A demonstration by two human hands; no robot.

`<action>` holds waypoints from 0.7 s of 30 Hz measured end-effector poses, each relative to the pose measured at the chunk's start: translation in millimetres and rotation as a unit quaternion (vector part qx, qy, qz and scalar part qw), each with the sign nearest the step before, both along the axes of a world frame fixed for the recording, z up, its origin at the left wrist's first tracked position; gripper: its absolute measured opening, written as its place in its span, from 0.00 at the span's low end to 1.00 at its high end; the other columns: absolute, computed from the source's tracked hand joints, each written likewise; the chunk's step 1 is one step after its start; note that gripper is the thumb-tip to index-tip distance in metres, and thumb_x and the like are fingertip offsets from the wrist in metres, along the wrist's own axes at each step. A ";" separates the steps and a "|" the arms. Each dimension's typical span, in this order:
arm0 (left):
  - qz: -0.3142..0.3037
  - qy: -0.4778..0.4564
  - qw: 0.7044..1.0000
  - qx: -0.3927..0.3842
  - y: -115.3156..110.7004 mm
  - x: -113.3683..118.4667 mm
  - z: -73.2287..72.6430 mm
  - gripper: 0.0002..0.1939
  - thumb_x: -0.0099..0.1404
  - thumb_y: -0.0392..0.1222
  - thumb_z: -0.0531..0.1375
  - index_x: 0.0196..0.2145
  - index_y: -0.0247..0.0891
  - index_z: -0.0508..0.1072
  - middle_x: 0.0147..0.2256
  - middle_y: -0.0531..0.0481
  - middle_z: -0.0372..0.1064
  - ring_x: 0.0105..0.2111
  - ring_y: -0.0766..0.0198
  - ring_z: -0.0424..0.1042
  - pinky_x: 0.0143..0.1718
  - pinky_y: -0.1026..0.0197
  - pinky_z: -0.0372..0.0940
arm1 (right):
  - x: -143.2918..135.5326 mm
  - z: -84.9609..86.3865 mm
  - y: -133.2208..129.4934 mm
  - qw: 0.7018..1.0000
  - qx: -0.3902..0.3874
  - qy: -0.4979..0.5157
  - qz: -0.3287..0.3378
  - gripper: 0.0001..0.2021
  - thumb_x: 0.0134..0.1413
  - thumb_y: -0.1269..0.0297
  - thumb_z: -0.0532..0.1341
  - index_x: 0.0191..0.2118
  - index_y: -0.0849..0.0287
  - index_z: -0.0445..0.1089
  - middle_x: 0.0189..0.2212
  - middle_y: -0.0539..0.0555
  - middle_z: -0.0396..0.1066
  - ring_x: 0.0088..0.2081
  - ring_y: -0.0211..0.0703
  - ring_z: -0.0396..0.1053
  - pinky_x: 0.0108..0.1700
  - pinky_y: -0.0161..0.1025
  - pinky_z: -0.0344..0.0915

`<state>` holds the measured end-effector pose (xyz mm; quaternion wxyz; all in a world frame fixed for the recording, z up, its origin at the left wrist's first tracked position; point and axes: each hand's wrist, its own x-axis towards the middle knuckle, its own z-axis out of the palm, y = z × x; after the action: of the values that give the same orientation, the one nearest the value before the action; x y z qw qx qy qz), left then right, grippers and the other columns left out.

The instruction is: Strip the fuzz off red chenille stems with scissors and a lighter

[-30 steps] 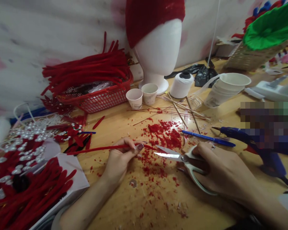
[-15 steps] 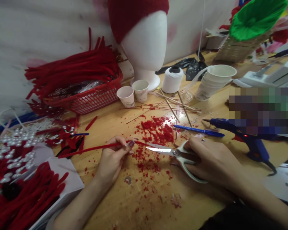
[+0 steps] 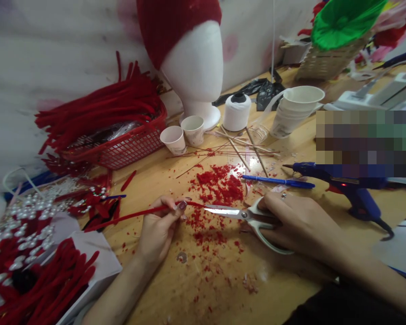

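Between thumb and fingers, my left hand (image 3: 159,228) pinches a thin red pipe cleaner (image 3: 128,215). Its long end slants down to the left, and its short end points right, to the blade tips. My right hand (image 3: 294,223) is wrapped round the handles of white-handled scissors (image 3: 223,211). The blades look nearly closed, with their tips at the pipe cleaner's right end; whether they touch it I cannot tell. Red fuzz clippings (image 3: 219,183) lie scattered on the table below and behind the blades.
Behind stand a red basket (image 3: 131,144) of thick red fuzzy stems, paper cups (image 3: 174,141), a thread cone (image 3: 237,113) and a white mannequin head (image 3: 196,67). To the right lie a blue pen (image 3: 279,182) and a glue gun (image 3: 345,185). A white box (image 3: 104,262) holds red stems at front left.
The whole view has shifted slightly. Both hands keep their holds, and the scissor tips stay at the pipe cleaner's right end, the blades looking much the same.
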<state>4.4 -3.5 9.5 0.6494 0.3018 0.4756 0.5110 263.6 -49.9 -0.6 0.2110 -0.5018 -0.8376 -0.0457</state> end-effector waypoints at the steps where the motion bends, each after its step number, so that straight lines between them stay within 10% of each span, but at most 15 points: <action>1: -0.001 0.000 1.000 0.001 -0.1 -0.2 0.0 0.18 0.39 0.37 0.75 0.19 0.36 0.67 0.23 0.57 0.72 0.19 0.76 0.66 0.23 0.74 0.62 | -0.2 0.7 0.0 1.000 -0.003 0.001 0.002 0.08 0.55 0.62 0.55 0.28 0.59 0.62 0.20 0.53 0.66 0.20 0.38 0.62 0.23 0.36 0.48; 21: -0.025 0.059 0.997 0.036 -0.5 0.4 -3.8 0.12 0.42 0.36 0.73 0.25 0.35 0.76 0.23 0.53 0.74 0.22 0.71 0.68 0.25 0.70 0.63 | -2.8 10.7 -1.8 0.997 -0.068 0.005 -0.020 0.09 0.49 0.58 0.60 0.30 0.57 0.61 0.20 0.50 0.66 0.21 0.39 0.63 0.24 0.35 0.50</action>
<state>4.8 -4.1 5.7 0.6217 0.3666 0.4862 0.4927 260.8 -51.8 10.1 0.1791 -0.5320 -0.8275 0.0096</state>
